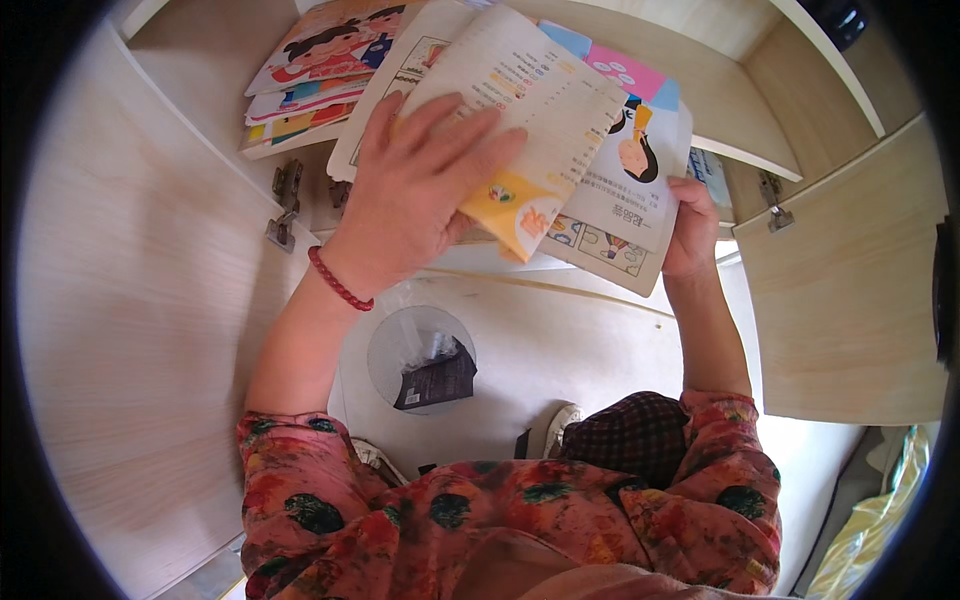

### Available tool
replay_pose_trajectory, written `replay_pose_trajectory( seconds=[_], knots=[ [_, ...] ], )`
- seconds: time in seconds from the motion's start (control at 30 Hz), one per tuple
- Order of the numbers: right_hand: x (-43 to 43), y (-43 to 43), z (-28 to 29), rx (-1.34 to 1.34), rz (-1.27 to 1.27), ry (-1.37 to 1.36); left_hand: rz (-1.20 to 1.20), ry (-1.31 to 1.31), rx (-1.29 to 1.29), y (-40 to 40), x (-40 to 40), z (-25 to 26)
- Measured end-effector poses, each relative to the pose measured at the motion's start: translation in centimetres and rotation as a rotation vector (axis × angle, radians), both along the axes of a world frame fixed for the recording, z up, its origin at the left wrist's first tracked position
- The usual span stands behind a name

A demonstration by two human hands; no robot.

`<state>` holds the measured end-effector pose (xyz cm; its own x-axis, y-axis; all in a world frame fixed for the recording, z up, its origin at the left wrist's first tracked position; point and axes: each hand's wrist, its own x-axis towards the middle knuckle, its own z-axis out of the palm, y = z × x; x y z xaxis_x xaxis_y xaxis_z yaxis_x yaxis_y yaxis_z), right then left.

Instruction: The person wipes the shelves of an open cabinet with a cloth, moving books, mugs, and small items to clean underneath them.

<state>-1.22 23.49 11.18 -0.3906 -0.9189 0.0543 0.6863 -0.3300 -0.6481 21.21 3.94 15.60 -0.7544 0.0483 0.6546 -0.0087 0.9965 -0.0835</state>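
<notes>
My left hand, with a red bead bracelet at the wrist, lies with spread fingers on a cream printed sheet with a yellow edge; its thumb is tucked at the lower edge. My right hand grips the right edge of an illustrated booklet, thumb on top. Beneath these are larger pages with line drawings. Behind and to the left, a stack of colourful children's books sits on the cabinet shelf. Whether the held papers are bound together, I cannot tell.
Open wooden cabinet doors stand at the left and right, with metal hinges. A round waste bin holding a dark wrapper is on the floor below. A shiny yellowish bag lies at the lower right.
</notes>
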Motion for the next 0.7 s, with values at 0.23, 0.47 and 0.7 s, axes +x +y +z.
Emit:
replay_pose_trajectory(
  seconds=[0.23,0.47,0.7],
  knots=[
    [2.6,-0.4,1.0,0.24,-0.189,0.195,-0.053,-0.104,-0.032,1.0,-0.1,-1.3],
    [2.0,0.1,-1.2,0.212,-0.152,0.059,-0.063,-0.207,0.027,1.7,0.1,-0.7],
    [1.4,8.2,-4.2,0.11,-0.1,0.231,-0.24,-0.128,0.056,7.6,0.1,-4.5]
  ],
)
